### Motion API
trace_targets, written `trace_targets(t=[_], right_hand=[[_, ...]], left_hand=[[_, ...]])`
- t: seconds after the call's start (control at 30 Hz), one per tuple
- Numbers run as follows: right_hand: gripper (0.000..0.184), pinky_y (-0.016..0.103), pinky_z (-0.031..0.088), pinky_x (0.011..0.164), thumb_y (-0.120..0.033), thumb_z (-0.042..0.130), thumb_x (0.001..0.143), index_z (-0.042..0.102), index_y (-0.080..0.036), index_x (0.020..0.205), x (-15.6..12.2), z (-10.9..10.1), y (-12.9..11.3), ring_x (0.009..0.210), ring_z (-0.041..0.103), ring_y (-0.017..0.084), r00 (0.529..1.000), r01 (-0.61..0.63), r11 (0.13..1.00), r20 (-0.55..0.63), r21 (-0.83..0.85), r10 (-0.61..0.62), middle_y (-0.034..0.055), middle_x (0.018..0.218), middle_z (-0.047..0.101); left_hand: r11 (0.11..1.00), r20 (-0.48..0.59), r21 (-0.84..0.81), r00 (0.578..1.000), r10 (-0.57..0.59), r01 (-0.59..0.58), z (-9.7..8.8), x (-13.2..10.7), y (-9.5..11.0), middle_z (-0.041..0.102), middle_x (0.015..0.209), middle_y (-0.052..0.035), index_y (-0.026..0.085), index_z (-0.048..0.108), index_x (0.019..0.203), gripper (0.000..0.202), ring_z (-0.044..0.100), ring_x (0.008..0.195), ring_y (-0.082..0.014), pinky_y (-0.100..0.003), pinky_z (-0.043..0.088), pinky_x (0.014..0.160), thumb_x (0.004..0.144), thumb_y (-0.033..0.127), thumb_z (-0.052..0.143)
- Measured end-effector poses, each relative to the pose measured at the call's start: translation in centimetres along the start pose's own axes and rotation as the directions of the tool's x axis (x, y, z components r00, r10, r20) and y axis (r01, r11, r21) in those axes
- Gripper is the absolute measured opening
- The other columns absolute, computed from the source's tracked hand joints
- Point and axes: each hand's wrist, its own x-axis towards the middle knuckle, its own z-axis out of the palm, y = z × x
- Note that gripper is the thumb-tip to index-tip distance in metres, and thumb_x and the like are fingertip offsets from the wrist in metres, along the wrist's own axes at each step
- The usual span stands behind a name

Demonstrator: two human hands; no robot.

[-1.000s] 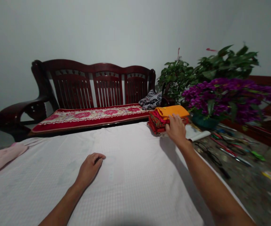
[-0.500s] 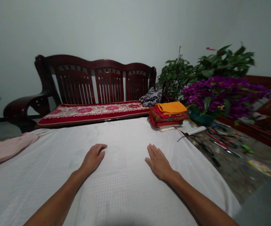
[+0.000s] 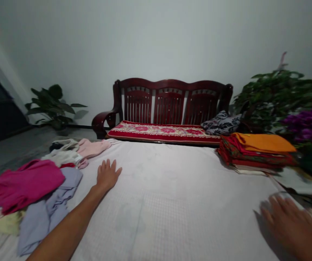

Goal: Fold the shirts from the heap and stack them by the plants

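Note:
A white cloth (image 3: 194,188) with a faint checked weave spreads over the table before me. My left hand (image 3: 107,175) lies on its left part, fingers spread and holding nothing. Close by on the left are a pink garment (image 3: 93,148), a magenta garment (image 3: 28,183) and a grey-blue garment (image 3: 47,214). Near the cloth's right edge, my right hand (image 3: 291,221) is blurred by motion. Its fingers look stretched out, nothing shows in them, and a shadow lies beside it. Beyond that hand sits a folded stack of red cloths (image 3: 253,157) topped by an orange cloth (image 3: 264,142).
Behind the table stands a dark wooden bench (image 3: 169,96) with a red floral seat cover (image 3: 158,132) and a patterned cushion (image 3: 221,123). A potted plant (image 3: 54,105) is at the back left. Purple flowers (image 3: 310,125) and leafy plants (image 3: 278,96) fill the right.
The view has swung left, bringing the clothes pile into sight. My hands have moved apart: the right one towards the cloth's right edge, the left one nearer the clothes, its fingers now spread.

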Motion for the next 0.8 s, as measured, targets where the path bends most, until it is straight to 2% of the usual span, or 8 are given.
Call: trace_targets(t=[0.07, 0.13, 0.23, 0.33, 0.47, 0.53, 0.67, 0.8], right_hand=[[0.064, 0.067, 0.038, 0.105, -0.057, 0.040, 0.079, 0.068, -0.018, 0.122, 1.4, 2.5, -4.4, 0.134, 0.046, 0.047, 0.975, 0.123, 0.991, 0.192, -0.048, -0.112, 0.0268, 0.136, 0.059], [0.064, 0.059, 0.040, 0.110, -0.052, 0.032, 0.088, 0.065, -0.012, 0.125, 2.4, 4.7, -9.6, 0.138, 0.045, 0.040, 0.943, 0.173, 0.984, 0.297, -0.047, -0.152, 0.0231, 0.143, 0.055], [0.060, 0.052, 0.036, 0.115, -0.045, 0.029, 0.094, 0.058, -0.011, 0.135, 3.5, 7.5, -16.7, 0.142, 0.041, 0.033, 0.892, 0.229, 0.973, 0.400, -0.003, -0.209, 0.0172, 0.149, 0.051], [0.059, 0.051, 0.037, 0.115, -0.041, 0.028, 0.098, 0.052, -0.008, 0.141, 4.2, 9.7, -21.2, 0.142, 0.042, 0.033, 0.870, 0.193, 0.981, 0.462, 0.004, -0.174, 0.0179, 0.151, 0.049], [0.059, 0.055, 0.036, 0.113, -0.040, 0.029, 0.100, 0.051, -0.006, 0.142, 4.4, 11.7, -22.2, 0.142, 0.041, 0.036, 0.897, 0.206, 0.978, 0.409, -0.043, -0.171, 0.0212, 0.151, 0.047], [0.057, 0.054, 0.037, 0.113, -0.041, 0.031, 0.100, 0.053, -0.008, 0.141, 4.5, 12.3, -21.5, 0.141, 0.043, 0.036, 0.901, 0.242, 0.970, 0.378, -0.029, -0.213, 0.0196, 0.150, 0.049], [0.055, 0.050, 0.040, 0.111, -0.042, 0.033, 0.099, 0.057, -0.010, 0.137, 4.7, 13.1, -20.0, 0.135, 0.050, 0.034, 0.903, 0.270, 0.963, 0.341, 0.022, -0.261, 0.0183, 0.146, 0.053], [0.055, 0.050, 0.043, 0.109, -0.042, 0.034, 0.098, 0.060, -0.010, 0.134, 4.8, 13.6, -19.6, 0.132, 0.052, 0.035, 0.908, 0.309, 0.951, 0.293, 0.017, -0.300, 0.0198, 0.144, 0.056]], left_hand=[[0.988, 0.061, 0.076, 0.989, -0.135, 0.131, -0.3, -0.1, -0.2, 0.030, 0.160, -0.0257, 0.010, 0.039, 0.153, 0.070, 0.025, 0.149, -0.0417, -0.058, 0.021, 0.117, 0.098, 0.053, 0.036], [0.980, 0.097, 0.117, 0.980, -0.173, 0.162, -0.6, -0.4, 0.2, 0.027, 0.162, -0.0234, 0.014, 0.035, 0.156, 0.070, 0.023, 0.150, -0.0404, -0.058, 0.020, 0.117, 0.099, 0.056, 0.033], [0.995, 0.137, 0.100, 0.990, -0.027, 0.013, -1.0, -1.3, 1.4, 0.025, 0.163, -0.0205, 0.017, 0.033, 0.156, 0.067, 0.021, 0.151, -0.0377, -0.058, 0.017, 0.118, 0.101, 0.053, 0.033], [0.981, 0.176, -0.002, 0.966, 0.192, -0.195, -1.3, -2.1, 2.1, 0.024, 0.164, -0.0176, 0.019, 0.035, 0.156, 0.064, 0.019, 0.152, -0.0349, -0.056, 0.016, 0.120, 0.100, 0.051, 0.037], [0.922, 0.156, -0.197, 0.917, 0.366, -0.334, -1.3, -2.5, 1.7, 0.032, 0.162, -0.0112, 0.022, 0.043, 0.151, 0.058, 0.024, 0.152, -0.0286, -0.051, 0.017, 0.122, 0.099, 0.048, 0.043], [0.918, 0.098, -0.258, 0.937, 0.336, -0.302, -1.3, -2.4, 1.3, 0.044, 0.157, -0.0084, 0.023, 0.054, 0.142, 0.048, 0.032, 0.148, -0.0257, -0.048, 0.021, 0.121, 0.098, 0.040, 0.047], [0.965, -0.177, -0.239, 0.982, 0.071, -0.113, -3.2, -1.5, -0.3, 0.060, 0.141, -0.0077, 0.024, 0.067, 0.125, 0.036, 0.040, 0.142, -0.0277, -0.049, 0.021, 0.121, 0.093, 0.023, 0.051], [0.974, -0.401, -0.158, 0.890, -0.215, 0.164, -7.4, -0.7, -3.9, 0.060, 0.135, -0.0130, 0.021, 0.068, 0.121, 0.035, 0.044, 0.133, -0.0341, -0.051, 0.030, 0.113, 0.089, 0.022, 0.055]])
